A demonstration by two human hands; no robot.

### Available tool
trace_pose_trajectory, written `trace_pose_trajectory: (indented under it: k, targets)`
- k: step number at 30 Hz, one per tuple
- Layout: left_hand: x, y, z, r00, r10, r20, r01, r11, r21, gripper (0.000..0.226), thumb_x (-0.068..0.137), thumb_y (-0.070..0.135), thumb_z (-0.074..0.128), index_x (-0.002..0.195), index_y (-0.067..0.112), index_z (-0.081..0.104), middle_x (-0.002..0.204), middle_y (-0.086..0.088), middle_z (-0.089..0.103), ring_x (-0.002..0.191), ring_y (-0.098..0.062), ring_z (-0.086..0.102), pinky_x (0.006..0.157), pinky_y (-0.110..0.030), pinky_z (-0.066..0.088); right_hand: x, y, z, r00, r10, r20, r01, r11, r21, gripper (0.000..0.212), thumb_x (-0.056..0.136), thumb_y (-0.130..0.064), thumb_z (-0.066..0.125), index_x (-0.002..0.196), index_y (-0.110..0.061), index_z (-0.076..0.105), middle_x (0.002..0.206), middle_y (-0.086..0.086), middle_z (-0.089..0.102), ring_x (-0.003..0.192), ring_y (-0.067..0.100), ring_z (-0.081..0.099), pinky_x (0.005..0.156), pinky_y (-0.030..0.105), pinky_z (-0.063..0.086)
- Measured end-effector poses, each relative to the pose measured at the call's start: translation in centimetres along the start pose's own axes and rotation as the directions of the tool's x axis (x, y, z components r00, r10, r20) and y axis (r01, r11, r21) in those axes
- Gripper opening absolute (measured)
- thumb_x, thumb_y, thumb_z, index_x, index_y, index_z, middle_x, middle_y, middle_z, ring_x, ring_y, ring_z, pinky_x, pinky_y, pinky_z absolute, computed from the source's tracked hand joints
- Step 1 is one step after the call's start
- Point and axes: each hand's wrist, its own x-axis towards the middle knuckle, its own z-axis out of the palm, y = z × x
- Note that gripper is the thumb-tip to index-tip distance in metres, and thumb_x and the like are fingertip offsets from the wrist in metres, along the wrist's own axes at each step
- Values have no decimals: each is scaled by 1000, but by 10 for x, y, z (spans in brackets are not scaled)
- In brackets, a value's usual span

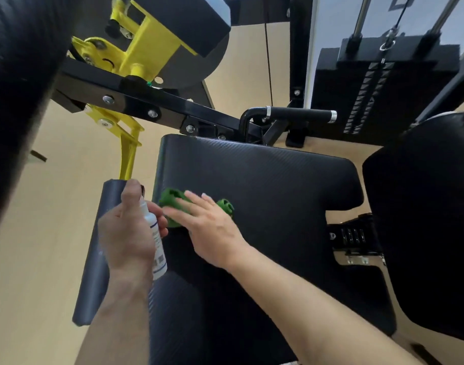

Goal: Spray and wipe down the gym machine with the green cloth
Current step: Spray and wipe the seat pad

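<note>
The gym machine's black textured seat pad (265, 180) fills the middle of the view. A green cloth (173, 200) lies bunched on the pad's left part, and my right hand (210, 225) presses flat on it with fingers spread, slightly blurred. Part of the cloth shows past my fingers on the right. My left hand (131, 233) is closed around a small white spray bottle (154, 241), held upright just left of the pad's edge, its top hidden by my fingers.
A black padded roller (94, 259) stands left of the seat below a yellow lever arm (128, 154). A black frame bar (152, 106), a grip handle (299, 113) and a weight stack (378, 88) lie behind. Another black pad (423, 219) is at right. Light wood floor surrounds.
</note>
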Motion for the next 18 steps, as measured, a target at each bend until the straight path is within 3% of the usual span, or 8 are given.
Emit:
trace_pose_trajectory:
  k: [3, 6, 9, 10, 11, 12, 15, 18]
  targets:
    - [-17, -3, 16, 998, -24, 57, 25, 1000, -13, 62, 101, 54, 53, 63, 7, 65, 49, -3, 63, 50, -19, 59, 57, -32, 49, -58, 26, -15, 993, -92, 73, 94, 995, -24, 66, 91, 1, 55, 150, -27, 47, 158, -4, 43, 150, 27, 31, 124, 43, 20]
    - [-34, -6, 31, 990, -9, 139, 14, 999, -34, 62, 101, 55, 54, 60, 8, 64, 50, -5, 63, 49, -17, 60, 58, -34, 51, -53, 95, -52, 958, 272, -89, -279, 958, -73, 66, 92, 4, 54, 150, -27, 49, 156, 5, 47, 148, 34, 34, 119, 57, 29]
    - [-44, -8, 38, 984, 25, 176, -21, 999, -27, 63, 102, 54, 54, 60, 8, 64, 53, -7, 64, 50, -16, 61, 57, -33, 52, -58, 159, -106, 597, 775, -207, -774, 624, 104, 59, 105, -14, 43, 157, -39, 31, 165, 12, 28, 149, 40, 27, 118, 60, 27]
    - [-45, -10, 41, 983, 33, 180, -28, 999, -28, 63, 102, 54, 54, 60, 8, 64, 54, -7, 64, 50, -16, 61, 58, -33, 52, -61, 159, -112, 494, 841, -221, -839, 528, 134, 59, 106, -16, 41, 158, -40, 28, 166, 14, 25, 148, 41, 28, 117, 59, 27]
    - [-45, -11, 44, 983, 32, 182, -28, 999, -23, 63, 102, 54, 54, 61, 8, 64, 54, -6, 64, 51, -16, 61, 58, -33, 53, -64, 150, -106, 472, 848, -242, -854, 507, 113, 60, 105, -15, 41, 159, -38, 27, 165, 15, 25, 148, 42, 29, 116, 57, 28]
    - [-45, -12, 48, 983, 17, 184, -14, 1000, -17, 63, 102, 55, 54, 61, 8, 65, 53, -5, 64, 51, -16, 61, 58, -33, 53, -68, 133, -93, 533, 802, -270, -819, 569, 73, 63, 102, -10, 44, 158, -35, 29, 164, 16, 29, 147, 41, 31, 116, 55, 29]
    - [-44, -16, 67, 983, -64, 170, 76, 995, -63, 63, 101, 58, 53, 63, 8, 65, 53, -4, 63, 50, -17, 61, 59, -33, 52, -96, 56, -41, 882, 429, -195, -430, 902, 43, 73, 89, 8, 56, 153, -26, 45, 157, 6, 45, 148, 29, 36, 122, 46, 30]
    - [-49, -13, 93, 978, -94, 184, 104, 993, -49, 64, 100, 61, 49, 65, 9, 65, 55, -3, 65, 51, -16, 62, 60, -33, 51, -136, 20, -32, 970, 242, -6, -240, 966, 95, 72, 94, 5, 55, 153, -34, 42, 161, -11, 37, 152, 10, 22, 125, 29, 16]
